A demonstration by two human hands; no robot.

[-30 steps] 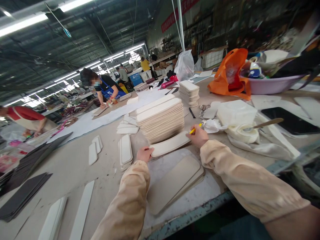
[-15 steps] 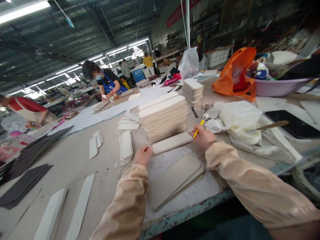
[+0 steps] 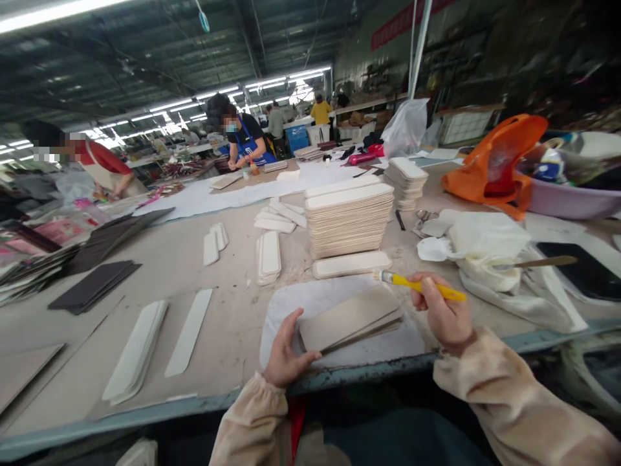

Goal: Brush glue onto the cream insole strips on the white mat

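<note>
My right hand [image 3: 444, 314] is closed round the yellow handle of a paintbrush [image 3: 412, 283], its pale bristles pointing left above the table. My left hand [image 3: 290, 353], thumb and fingers spread, is at the left end of a few grey-beige rounded panels [image 3: 352, 317]. These lie slightly fanned on a white sheet [image 3: 279, 310] at the table edge. Just behind them is a low stack of narrow cream strips [image 3: 352, 264]. A tall stack of similar strips [image 3: 349, 223] rises beyond it.
Left are white strips [image 3: 136, 353], smaller pieces [image 3: 268, 255] and dark sheets [image 3: 94, 285]. To the right lie scissors [image 3: 424, 220], a white plastic container [image 3: 488, 233], a wooden-handled tool [image 3: 546, 261], a black phone-like slab [image 3: 582, 268] and an orange bag [image 3: 495, 165]. Co-workers [image 3: 250, 142] stand across the table.
Both hands have come back from the low strip stack toward the panels. The left hand has opened beside them; the brush has swung to point left. The head view has shifted.
</note>
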